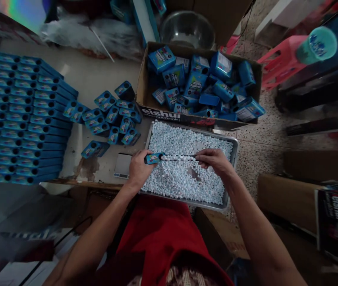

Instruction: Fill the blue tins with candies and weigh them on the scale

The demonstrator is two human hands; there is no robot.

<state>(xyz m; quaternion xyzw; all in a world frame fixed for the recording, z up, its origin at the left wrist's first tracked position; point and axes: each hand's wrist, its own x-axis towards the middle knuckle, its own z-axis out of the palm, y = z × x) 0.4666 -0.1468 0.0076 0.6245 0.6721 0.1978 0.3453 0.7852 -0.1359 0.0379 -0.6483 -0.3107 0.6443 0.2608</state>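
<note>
**Both hands busy over the candy tray**

Right, starting at the far left: a neat block of stacked flat blue cartons [16, 119] fills the pale worktop [97, 75], row upon row. Next to it, a loose scatter of small blue boxes with open ends [109, 117] lies on the same surface, and a small grey digital scale [122, 165] sits just beside the left hand.

Centre now: the shallow rectangular metal tray [231, 174] is spread with small white and pale-blue candies [183, 139], a few bare patches showing through. Behind it, touching its far edge, the brown cardboard carton [141, 79] is heaped with jumbled blue printed boxes [204, 87]. Behind that stands a round steel bowl [187, 28].

Over the tray, the left hand [137, 171] is wrapped around a small blue printed box [154, 158], lying sideways with its open end facing right. Meeting that opening is a straight row of white candies [178, 157], pinched at its far end by the right hand [213, 159].

Off to the right: a pink plastic stool [279, 59] and a teal cylindrical container [317, 45] on the speckled floor [261, 139].
</note>
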